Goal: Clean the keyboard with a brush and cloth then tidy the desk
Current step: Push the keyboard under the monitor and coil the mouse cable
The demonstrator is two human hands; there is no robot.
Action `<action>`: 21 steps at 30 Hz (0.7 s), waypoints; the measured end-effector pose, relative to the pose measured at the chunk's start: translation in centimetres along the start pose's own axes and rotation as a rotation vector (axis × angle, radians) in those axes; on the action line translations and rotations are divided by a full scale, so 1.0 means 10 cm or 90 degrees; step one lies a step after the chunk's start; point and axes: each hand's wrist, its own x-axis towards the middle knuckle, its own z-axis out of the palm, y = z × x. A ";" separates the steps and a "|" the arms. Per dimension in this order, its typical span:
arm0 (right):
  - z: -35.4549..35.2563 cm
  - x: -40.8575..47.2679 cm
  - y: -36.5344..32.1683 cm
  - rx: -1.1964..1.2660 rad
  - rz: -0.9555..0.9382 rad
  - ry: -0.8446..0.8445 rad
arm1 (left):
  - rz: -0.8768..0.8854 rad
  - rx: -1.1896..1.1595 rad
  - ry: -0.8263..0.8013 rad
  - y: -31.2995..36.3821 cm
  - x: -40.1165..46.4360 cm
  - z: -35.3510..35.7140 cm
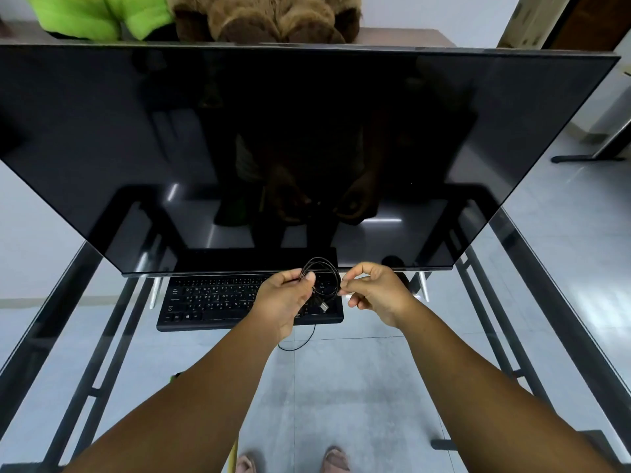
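A black keyboard [208,302] lies on the glass desk [375,353], just in front of the big dark monitor [273,148]. Its thin black cable [322,268] is wound into a small loop that I hold above the keyboard's right end. My left hand [283,302] pinches the left side of the loop. My right hand [375,295] pinches the right side. The USB plug [323,306] dangles below the loop between my hands. A slack length of cable [300,343] hangs under my left wrist onto the glass. No brush or cloth is in view.
The monitor stands on two thin silver legs [154,291] at either side of the keyboard. Behind the monitor sit a green plush toy [95,15] and a brown plush toy [273,18]. Black frame bars [102,353] show through the glass, and my feet [293,462] are visible below.
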 end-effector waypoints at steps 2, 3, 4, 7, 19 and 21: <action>0.00 -0.01 0.03 0.000 0.003 0.002 | 0.013 0.041 0.022 -0.04 0.00 0.00; 0.00 -0.01 0.04 -0.003 0.004 0.001 | 0.014 0.048 0.031 -0.05 0.01 0.00; 0.00 -0.02 0.06 -0.007 0.002 0.000 | 0.011 0.049 0.041 -0.07 0.02 0.01; -0.03 -0.01 0.12 -0.014 -0.002 0.003 | -0.009 0.073 0.060 -0.09 0.05 0.05; -0.48 0.16 0.98 -0.398 -0.151 0.225 | -0.027 0.300 0.096 -0.50 0.45 0.40; -0.57 0.12 1.15 -0.509 -0.199 0.230 | -0.002 0.394 0.106 -0.56 0.50 0.48</action>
